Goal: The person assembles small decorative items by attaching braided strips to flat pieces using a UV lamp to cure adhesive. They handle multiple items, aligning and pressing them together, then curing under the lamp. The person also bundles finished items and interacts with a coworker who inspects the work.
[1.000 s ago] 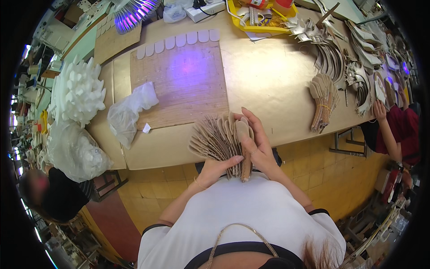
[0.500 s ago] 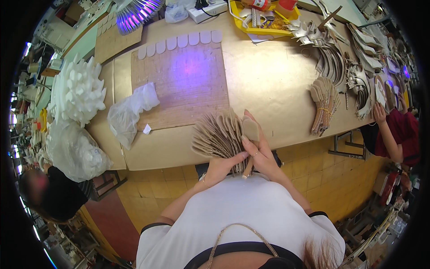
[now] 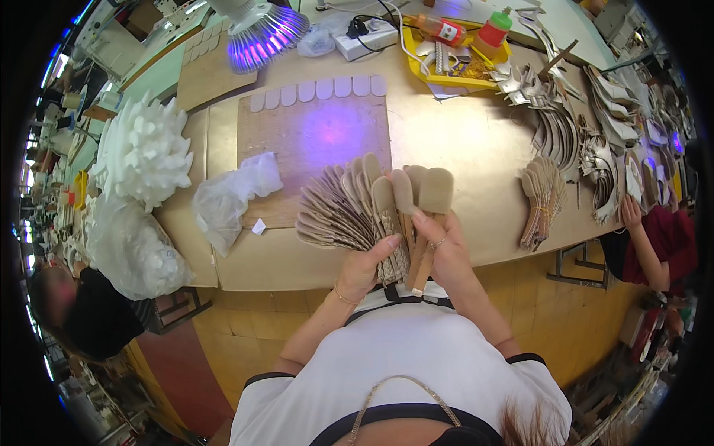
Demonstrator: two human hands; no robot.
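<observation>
My left hand [image 3: 360, 269] is closed round the narrow ends of a thick bundle of beige straps [image 3: 336, 211]. Their wide rounded ends fan out to the left and away from me, and some on the right side have a braided surface. A few flat tan straps [image 3: 435, 190] with rounded ends are pinched in my right hand [image 3: 451, 256], spread apart just right of the bundle. Both hands are close together over the near table edge, thumbs on top. Which straps each finger touches underneath is hidden.
A board [image 3: 312, 134] with rounded pale pieces along its far edge lies under a lamp [image 3: 268, 37]. Plastic bags [image 3: 230, 201] and white foam [image 3: 141, 152] are left. A yellow tray [image 3: 461, 78] with bottles stands behind; a tied strap bundle [image 3: 541, 201] lies right. Other people sit on both sides.
The fan has opened wider, and several straps have been parted from it in my right hand. Both hands have moved slightly away from my body. The view has shifted a little.
</observation>
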